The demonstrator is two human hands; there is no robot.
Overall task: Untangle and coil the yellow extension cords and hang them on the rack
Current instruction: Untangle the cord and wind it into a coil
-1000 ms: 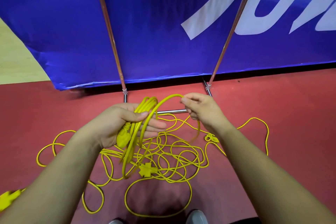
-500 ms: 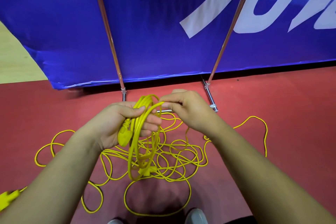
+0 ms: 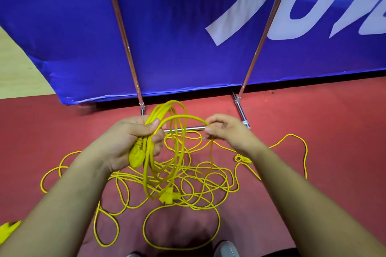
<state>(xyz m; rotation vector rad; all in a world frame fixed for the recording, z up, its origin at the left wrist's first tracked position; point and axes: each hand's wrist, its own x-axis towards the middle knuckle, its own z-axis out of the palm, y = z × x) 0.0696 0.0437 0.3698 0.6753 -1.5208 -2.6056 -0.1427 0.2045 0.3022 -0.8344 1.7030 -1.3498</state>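
My left hand [image 3: 133, 142] grips a bunch of coiled yellow cord loops [image 3: 165, 152] together with a yellow plug [image 3: 136, 157] that hangs below my palm. My right hand [image 3: 225, 131] pinches a strand of the same cord and holds it out to the right of the coil. The rest of the yellow cord [image 3: 200, 183] lies tangled on the red floor below both hands, with a yellow multi-way socket [image 3: 169, 196] in the middle. The rack [image 3: 125, 37] shows as two slanted copper-coloured poles with a chrome base bar [image 3: 188, 128] behind my hands.
A large blue banner [image 3: 188, 27] with white lettering stands behind the rack poles. Another yellow piece [image 3: 8, 231] lies at the lower left edge. My shoes [image 3: 226, 249] show at the bottom. Pale wooden floor [image 3: 14, 69] lies at far left.
My right hand met the left at the coil, added a loop, then moved back to the right with a fresh strand. The coil in my left hand has grown.
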